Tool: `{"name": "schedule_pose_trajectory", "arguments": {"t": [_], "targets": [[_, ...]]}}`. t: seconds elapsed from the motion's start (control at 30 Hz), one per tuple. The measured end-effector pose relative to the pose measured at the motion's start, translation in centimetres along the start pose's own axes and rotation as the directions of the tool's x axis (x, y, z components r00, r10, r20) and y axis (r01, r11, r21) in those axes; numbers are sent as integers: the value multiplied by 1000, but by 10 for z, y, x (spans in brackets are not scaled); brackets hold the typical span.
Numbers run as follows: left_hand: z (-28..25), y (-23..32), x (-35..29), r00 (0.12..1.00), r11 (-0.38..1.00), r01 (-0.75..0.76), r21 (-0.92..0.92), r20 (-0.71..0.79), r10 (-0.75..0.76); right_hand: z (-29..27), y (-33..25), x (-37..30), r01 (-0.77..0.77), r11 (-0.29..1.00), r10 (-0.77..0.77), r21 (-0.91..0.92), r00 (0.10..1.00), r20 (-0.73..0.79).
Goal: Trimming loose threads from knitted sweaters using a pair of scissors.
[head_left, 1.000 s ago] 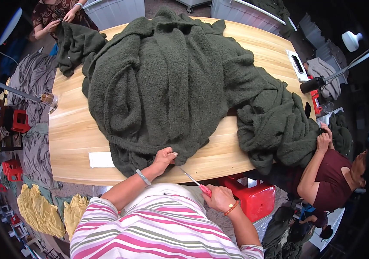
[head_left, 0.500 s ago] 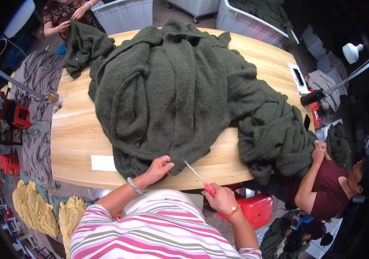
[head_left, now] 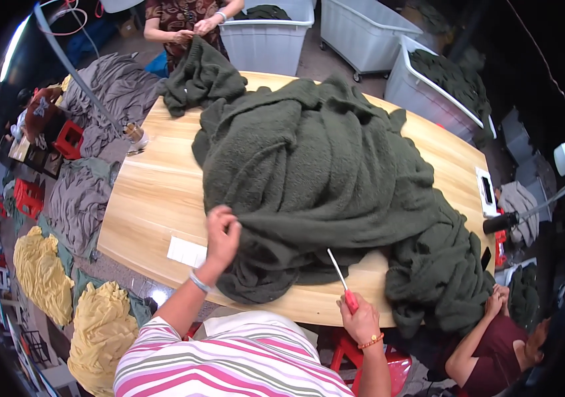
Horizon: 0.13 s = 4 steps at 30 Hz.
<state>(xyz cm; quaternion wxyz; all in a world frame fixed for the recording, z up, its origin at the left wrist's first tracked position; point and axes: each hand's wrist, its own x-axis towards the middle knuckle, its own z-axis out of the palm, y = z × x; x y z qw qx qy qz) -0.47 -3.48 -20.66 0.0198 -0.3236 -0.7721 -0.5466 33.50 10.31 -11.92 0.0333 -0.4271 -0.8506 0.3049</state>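
Note:
A large heap of dark green knit fabric (head_left: 322,159) covers the middle of the table. My left hand (head_left: 221,235), slightly blurred, is closed on a fold of it at the heap's near left side; the fold stretches from my fingers toward the right. In my right hand (head_left: 362,321), near the table's front edge, is a thin metal-shafted tool (head_left: 338,270) with a red handle. Its shaft points up and left, with the tip close to the fabric's lower edge. The exact kind of tool does not show.
Wooden table (head_left: 143,212) with a white paper (head_left: 186,251) at left. Across the far left corner, a person's hands (head_left: 203,28) hold green fabric; another person's hands (head_left: 496,301) are beside its right end. Bins (head_left: 269,43) stand behind; a red stool (head_left: 388,367) is below.
My left hand has moved up and left, drawing a fold of the green fabric with it. My right hand has shifted slightly, still gripping the tool. The view has turned.

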Motion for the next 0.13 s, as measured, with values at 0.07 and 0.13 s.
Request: {"name": "schedule_pose_trajectory", "arguments": {"t": [0.07, 0.13], "targets": [[-17, -48, 18, 979, 927, 169, 333, -164, -120, 2, 1, -3, 5, 1000, -6, 16, 998, 55], [-43, -119, 30, 678, 606, 727, -322, 204, -706, 4, -6, -2, -7, 1000, 4, 26, 994, 110]]}}
